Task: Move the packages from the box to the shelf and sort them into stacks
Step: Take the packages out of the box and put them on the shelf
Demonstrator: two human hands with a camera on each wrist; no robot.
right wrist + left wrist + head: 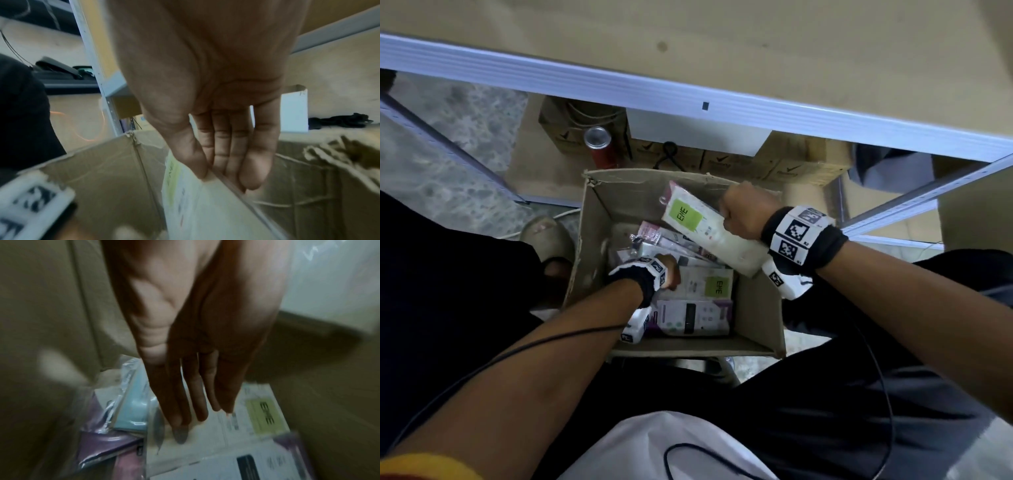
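An open cardboard box [688,346] stands on the floor with several flat packages in it. My right hand [743,212] pinches the edge of a white package with a green label [698,222], thumb on one face and fingers on the other, and holds it tilted above the box's far right corner. The right wrist view shows the same right hand [226,178] on that package [195,211]. My left hand [669,272] reaches down into the box. Its straight fingers [195,402] touch another white green-labelled package [246,418] lying flat. Purple [102,443] and light blue [135,410] packages lie beside it.
The shelf board [688,34] with its pale metal rail [654,92] runs across the top, bare where visible. Beneath it stand a red can [601,145], a white box [698,130] and brown cartons [791,164]. A sandalled foot [548,240] is left of the box.
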